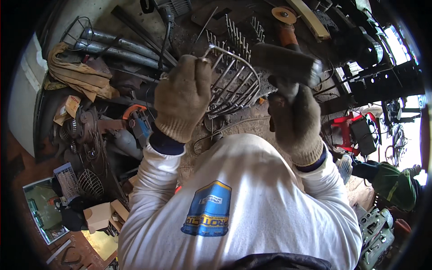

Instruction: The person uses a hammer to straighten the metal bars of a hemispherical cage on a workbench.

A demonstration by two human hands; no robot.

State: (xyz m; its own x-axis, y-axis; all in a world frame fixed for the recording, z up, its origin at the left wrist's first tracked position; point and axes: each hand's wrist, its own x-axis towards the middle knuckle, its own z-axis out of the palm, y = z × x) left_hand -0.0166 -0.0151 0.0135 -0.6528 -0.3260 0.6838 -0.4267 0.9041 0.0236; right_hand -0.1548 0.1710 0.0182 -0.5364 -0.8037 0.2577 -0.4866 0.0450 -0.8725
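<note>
My left hand [182,96], in a tan knit work glove, grips the rim of a curved wire frame [236,87] made of parallel metal rods and holds it up in front of me. My right hand [297,119], also gloved, is closed on the handle of a hammer [285,65]. Its dark, blurred head is just right of the frame's upper rim. Whether the head touches the wire I cannot tell. White sleeves cover both my forearms.
An angle grinder with an orange disc [285,20] lies behind the frame. Grey pipes [117,47] and tan cloth [74,74] are at upper left. Another grinder [137,119], wire guards [90,182], a red stool [344,130] and a person's green sleeve [396,184] surround me.
</note>
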